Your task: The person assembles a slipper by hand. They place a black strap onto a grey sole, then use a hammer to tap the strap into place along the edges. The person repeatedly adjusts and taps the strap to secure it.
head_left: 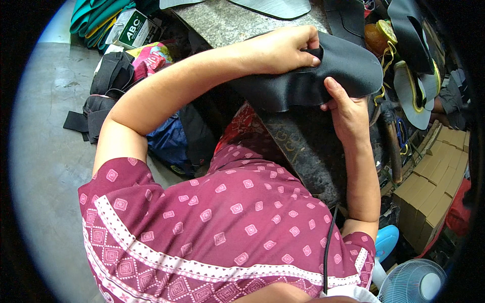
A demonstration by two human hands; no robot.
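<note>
Over the near edge of the worktable I hold a smooth black piece that looks like a shoe upper, with its rounded end to the right. My left hand reaches across and is closed on the upper's inner edge, thumb and fingers pinching next to a small dark opening. At the lower right edge, my right hand grips the same piece, thumb on top and the other fingers mostly hidden beneath. The left part of the upper drapes in wavy folds below my left wrist.
Grey sheet pieces lie at the table's far side. More black uppers and pale sole shapes with yellow edging are at right. A wooden-handled tool, cardboard boxes and a fan stand nearby; black fabric bundles lie left.
</note>
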